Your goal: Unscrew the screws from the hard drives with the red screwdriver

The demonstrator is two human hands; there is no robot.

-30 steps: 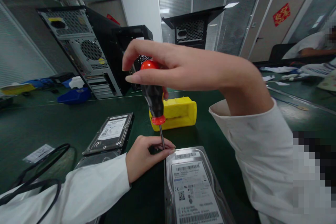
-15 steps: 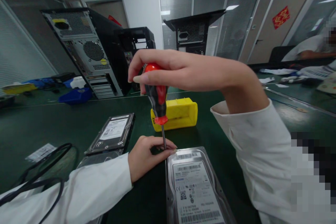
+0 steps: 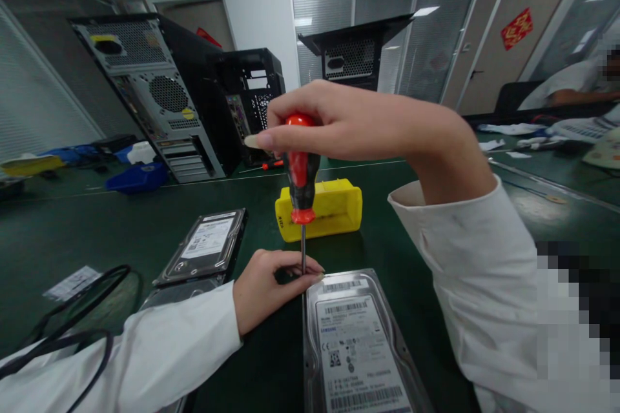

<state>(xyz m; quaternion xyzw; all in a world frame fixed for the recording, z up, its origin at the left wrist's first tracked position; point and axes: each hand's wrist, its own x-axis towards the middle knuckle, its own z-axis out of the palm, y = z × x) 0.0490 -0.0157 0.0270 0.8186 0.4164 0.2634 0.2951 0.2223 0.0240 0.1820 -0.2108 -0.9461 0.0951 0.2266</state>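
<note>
My right hand point(image 3: 329, 119) is wrapped round the red and black handle of a screwdriver point(image 3: 303, 187), whose shaft points straight down. The shaft's lower end reaches my left hand point(image 3: 271, 290), beside the upper left corner of a silver hard drive point(image 3: 356, 342). Thumb and fingers of my left hand come together at that corner, near the shaft; whatever lies between them is too small to make out. The screwdriver's tip is hidden.
A yellow bin point(image 3: 334, 210) lies behind the screwdriver. More hard drives point(image 3: 208, 242) and black cables point(image 3: 82, 300) are at the left. Computer cases point(image 3: 194, 90) stand at the back. A person point(image 3: 571, 87) sits far right.
The screwdriver's handle has swung slightly right and now stands more upright. My right hand's fingers have shifted round it. My left hand keeps its place at the drive's corner.
</note>
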